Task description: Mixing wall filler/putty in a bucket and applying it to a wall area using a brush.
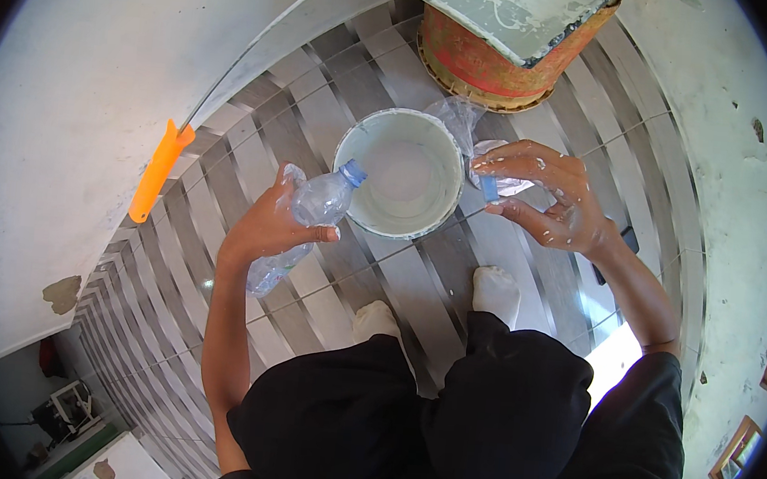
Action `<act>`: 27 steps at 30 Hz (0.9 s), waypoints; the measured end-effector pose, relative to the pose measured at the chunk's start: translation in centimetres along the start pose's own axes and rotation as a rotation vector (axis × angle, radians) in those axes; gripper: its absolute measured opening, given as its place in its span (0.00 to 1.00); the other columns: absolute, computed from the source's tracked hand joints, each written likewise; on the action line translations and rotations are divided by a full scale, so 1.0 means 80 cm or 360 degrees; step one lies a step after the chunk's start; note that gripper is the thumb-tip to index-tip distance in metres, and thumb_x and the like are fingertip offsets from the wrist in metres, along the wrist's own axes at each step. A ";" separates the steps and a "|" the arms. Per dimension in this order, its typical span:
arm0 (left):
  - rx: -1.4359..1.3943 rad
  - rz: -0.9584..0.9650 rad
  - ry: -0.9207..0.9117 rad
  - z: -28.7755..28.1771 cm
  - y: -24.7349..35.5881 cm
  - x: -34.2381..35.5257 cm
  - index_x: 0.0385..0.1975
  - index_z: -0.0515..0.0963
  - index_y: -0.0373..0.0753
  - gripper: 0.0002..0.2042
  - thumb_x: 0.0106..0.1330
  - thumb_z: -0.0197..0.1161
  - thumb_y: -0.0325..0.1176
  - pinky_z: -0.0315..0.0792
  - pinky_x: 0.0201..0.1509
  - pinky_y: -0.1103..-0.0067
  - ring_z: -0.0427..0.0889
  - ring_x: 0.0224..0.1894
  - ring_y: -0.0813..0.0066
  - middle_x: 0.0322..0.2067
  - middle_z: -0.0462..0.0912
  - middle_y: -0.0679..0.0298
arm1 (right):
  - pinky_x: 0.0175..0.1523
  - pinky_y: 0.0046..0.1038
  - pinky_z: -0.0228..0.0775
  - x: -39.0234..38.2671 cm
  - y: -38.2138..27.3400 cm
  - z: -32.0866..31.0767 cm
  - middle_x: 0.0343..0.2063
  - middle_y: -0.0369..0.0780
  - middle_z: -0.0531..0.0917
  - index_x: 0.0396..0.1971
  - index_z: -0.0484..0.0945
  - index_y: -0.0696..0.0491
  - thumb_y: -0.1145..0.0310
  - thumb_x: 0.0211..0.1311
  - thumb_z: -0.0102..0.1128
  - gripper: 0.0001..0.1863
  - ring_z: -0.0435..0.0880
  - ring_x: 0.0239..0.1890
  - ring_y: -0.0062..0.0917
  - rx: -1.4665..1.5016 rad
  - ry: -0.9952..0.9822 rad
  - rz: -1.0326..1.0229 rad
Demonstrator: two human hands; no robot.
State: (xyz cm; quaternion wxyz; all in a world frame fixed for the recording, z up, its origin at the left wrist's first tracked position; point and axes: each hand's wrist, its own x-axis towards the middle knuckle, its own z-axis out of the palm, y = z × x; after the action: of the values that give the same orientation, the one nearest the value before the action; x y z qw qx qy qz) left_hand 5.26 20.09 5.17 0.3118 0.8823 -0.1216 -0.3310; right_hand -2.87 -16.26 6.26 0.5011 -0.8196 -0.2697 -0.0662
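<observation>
My left hand (268, 218), flecked with white, is wrapped round a clear plastic bottle (321, 199). The bottle leans so that its blue neck reaches over the left rim of a paint-smeared bucket (445, 195). Pale, whitish liquid (398, 172) lies in the bottom of that bucket. To the bucket's right, my right hand (562, 200) pinches a small blue bottle cap (489, 189) between thumb and fingers. White paint spots mark these fingers too. Whether anything is flowing from the bottle cannot be made out.
A paint-covered tray (512, 23) rests on a worn reddish bucket (494, 67) at the far side. The orange roller handle (159, 174) sticks out at the left. Crumpled clear plastic (456, 114) lies behind the paint bucket; my socked feet (494, 295) are near it.
</observation>
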 end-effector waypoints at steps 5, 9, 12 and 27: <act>0.0018 0.0007 0.0027 0.010 -0.006 0.010 0.57 0.57 0.29 0.57 0.33 0.79 0.62 0.71 0.56 0.68 0.78 0.50 0.56 0.44 0.77 0.47 | 0.55 0.40 0.74 -0.012 0.015 0.001 0.44 0.42 0.85 0.46 0.81 0.51 0.69 0.52 0.71 0.20 0.82 0.50 0.36 0.0069 0.0031 0.0041; -0.0035 0.0001 0.0002 0.014 -0.003 0.017 0.56 0.58 0.31 0.55 0.33 0.80 0.62 0.71 0.56 0.68 0.78 0.50 0.56 0.44 0.77 0.47 | 0.50 0.36 0.76 -0.018 0.020 0.000 0.44 0.41 0.85 0.48 0.81 0.49 0.67 0.54 0.70 0.19 0.83 0.47 0.34 0.0057 0.0043 0.0062; -0.0029 0.0056 -0.0022 0.017 -0.009 0.023 0.54 0.58 0.32 0.53 0.33 0.80 0.60 0.70 0.56 0.69 0.77 0.50 0.57 0.44 0.76 0.49 | 0.45 0.32 0.78 -0.019 0.022 -0.001 0.43 0.42 0.85 0.49 0.81 0.48 0.65 0.55 0.69 0.19 0.85 0.43 0.32 0.0038 0.0067 0.0033; -0.0073 0.0279 0.0096 0.041 -0.002 -0.006 0.52 0.58 0.34 0.51 0.32 0.83 0.55 0.70 0.54 0.69 0.77 0.47 0.59 0.41 0.75 0.52 | 0.47 0.31 0.76 0.043 -0.010 0.035 0.40 0.41 0.84 0.50 0.80 0.50 0.64 0.54 0.70 0.21 0.83 0.38 0.28 0.0156 -0.0103 0.0436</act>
State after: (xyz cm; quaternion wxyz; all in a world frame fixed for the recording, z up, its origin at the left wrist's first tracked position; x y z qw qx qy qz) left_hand 2.74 18.87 3.45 0.3632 0.8705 -0.1813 -0.2783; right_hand -0.83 -12.28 6.81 0.5359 -0.8250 -0.1743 0.0425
